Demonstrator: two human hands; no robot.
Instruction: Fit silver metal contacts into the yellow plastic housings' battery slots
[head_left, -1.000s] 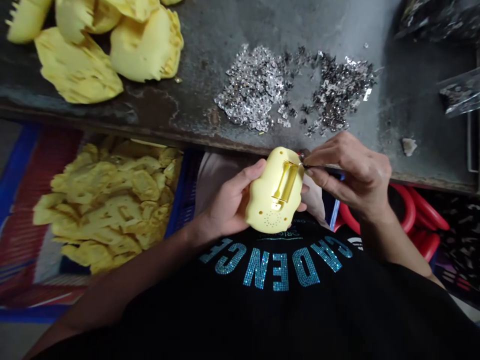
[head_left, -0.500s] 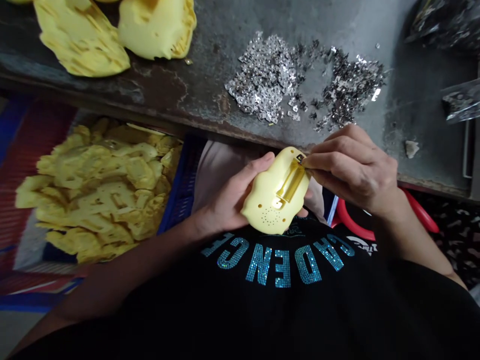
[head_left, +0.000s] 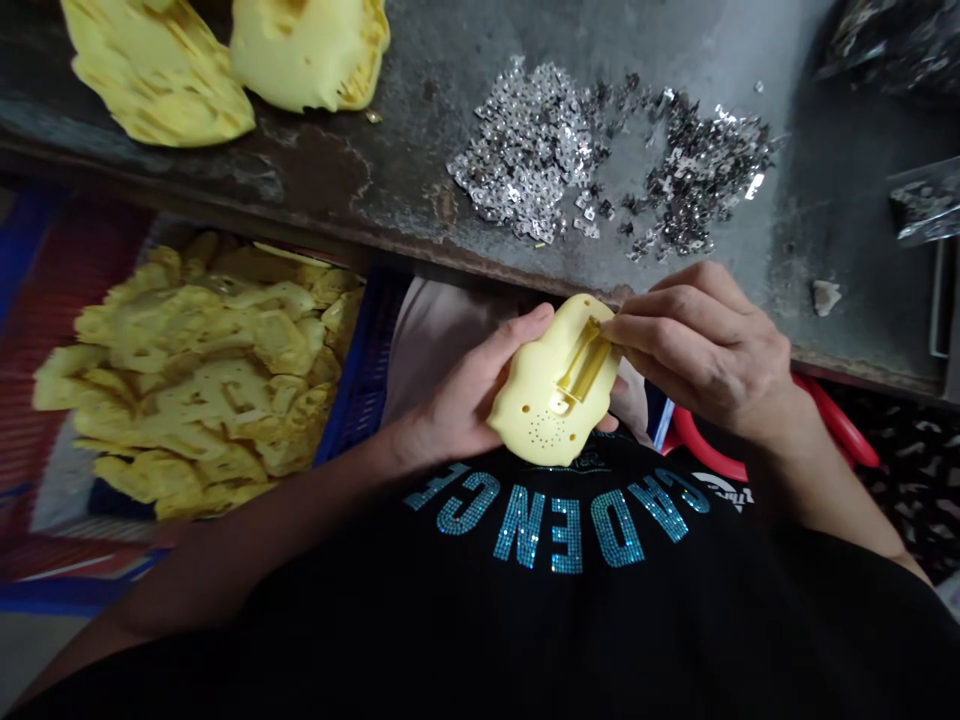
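Observation:
A yellow plastic shell (head_left: 536,385) with a long battery slot, screw holes and a cluster of speaker holes is held in front of my chest. My left hand (head_left: 472,385) wraps around its left side, thumb along the edge and fingertips showing past the far side. At the slot's upper end, the pinched fingertips of my right hand (head_left: 697,340) touch the shell. Whatever sits between those fingertips is hidden. Small shiny metal contact plates (head_left: 525,150) lie in a pile on the bench beyond, with a darker pile of metal pieces (head_left: 697,175) to its right.
A blue crate (head_left: 364,370) at left holds many yellow shell parts (head_left: 202,380). Two larger yellow pieces (head_left: 307,50) lie on the grey metal bench (head_left: 420,190). Plastic bags of metal pieces (head_left: 926,205) sit at right, near a small whitish lump (head_left: 826,297). Red curved handles (head_left: 836,425) show below the bench.
The small dark metal piece visible at the slot's upper end earlier no longer shows there. My right fingertips have shifted slightly at that end; the left hand keeps its grip.

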